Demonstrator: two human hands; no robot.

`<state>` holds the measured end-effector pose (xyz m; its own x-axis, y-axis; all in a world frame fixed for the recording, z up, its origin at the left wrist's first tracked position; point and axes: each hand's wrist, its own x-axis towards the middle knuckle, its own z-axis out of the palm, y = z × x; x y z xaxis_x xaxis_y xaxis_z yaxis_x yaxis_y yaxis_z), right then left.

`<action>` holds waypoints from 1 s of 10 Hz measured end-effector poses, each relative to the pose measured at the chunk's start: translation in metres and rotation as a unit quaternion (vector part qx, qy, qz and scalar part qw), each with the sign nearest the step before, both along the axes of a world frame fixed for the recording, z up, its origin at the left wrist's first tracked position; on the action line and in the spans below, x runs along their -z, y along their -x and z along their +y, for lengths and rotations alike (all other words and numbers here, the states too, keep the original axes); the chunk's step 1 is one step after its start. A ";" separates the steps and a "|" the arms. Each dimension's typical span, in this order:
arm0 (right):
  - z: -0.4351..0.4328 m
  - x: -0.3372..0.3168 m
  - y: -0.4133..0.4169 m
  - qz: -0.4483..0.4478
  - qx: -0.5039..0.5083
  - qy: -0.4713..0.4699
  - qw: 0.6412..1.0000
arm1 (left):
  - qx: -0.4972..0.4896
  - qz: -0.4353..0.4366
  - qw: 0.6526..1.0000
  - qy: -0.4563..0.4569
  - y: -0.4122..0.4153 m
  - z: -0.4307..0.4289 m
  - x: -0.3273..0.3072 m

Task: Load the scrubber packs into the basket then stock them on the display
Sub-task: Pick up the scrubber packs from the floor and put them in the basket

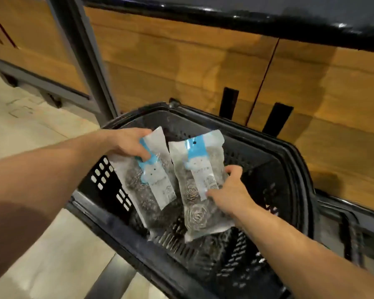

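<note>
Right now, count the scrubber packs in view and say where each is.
2. The left hand holds the left pack over the left side of the basket; the right hand holds the right pack beside it, over the middle. Others may be hidden beneath.

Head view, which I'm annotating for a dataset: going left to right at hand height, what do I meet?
In order: left hand, gripping the top of the first pack → left scrubber pack → right scrubber pack → right hand, holding that pack's right edge → right rim of the basket.
</note>
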<state>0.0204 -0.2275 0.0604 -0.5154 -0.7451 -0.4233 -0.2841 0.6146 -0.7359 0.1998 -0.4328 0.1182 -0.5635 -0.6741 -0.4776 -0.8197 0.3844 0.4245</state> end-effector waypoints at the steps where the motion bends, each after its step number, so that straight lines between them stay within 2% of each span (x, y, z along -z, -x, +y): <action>1: -0.014 0.052 -0.002 -0.050 0.076 -0.096 0.991 | 0.063 -0.045 0.997 -0.019 0.018 -0.018 0.049; 2: -0.027 0.095 0.001 -0.074 0.103 -0.200 0.972 | 0.177 -0.120 0.976 -0.032 0.045 -0.031 0.093; 3: -0.031 0.137 0.003 -0.084 0.098 -0.289 0.948 | 0.294 -0.224 0.929 -0.010 0.072 -0.039 0.137; 4: -0.023 0.162 0.002 -0.098 0.089 -0.332 0.934 | 0.332 -0.247 0.910 -0.007 0.093 -0.039 0.179; 5: -0.017 0.172 0.000 -0.051 0.047 -0.337 0.939 | 0.364 -0.242 0.897 0.065 0.103 -0.033 0.201; 6: -0.015 0.164 -0.003 -0.089 0.065 -0.312 0.944 | 0.399 -0.205 0.879 0.161 0.107 -0.030 0.221; 7: -0.006 0.155 -0.007 -0.059 0.048 -0.349 0.934 | 0.396 -0.204 0.880 0.166 0.100 -0.029 0.224; 8: -0.006 0.142 -0.014 -0.025 0.005 -0.388 0.921 | 0.385 -0.239 0.881 0.137 0.089 -0.022 0.209; 9: -0.025 0.115 -0.018 -0.012 -0.055 -0.359 0.932 | 0.357 -0.221 0.899 0.123 0.084 -0.010 0.182; 10: -0.044 0.065 -0.016 0.024 -0.126 -0.270 0.954 | 0.305 -0.136 0.935 0.121 0.086 0.009 0.141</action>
<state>0.0363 -0.2714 -0.0043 -0.3770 -0.5275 -0.7614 -0.4987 0.8083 -0.3130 0.1140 -0.4240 -0.0224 -0.7577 -0.3733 -0.5353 -0.4815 0.8735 0.0724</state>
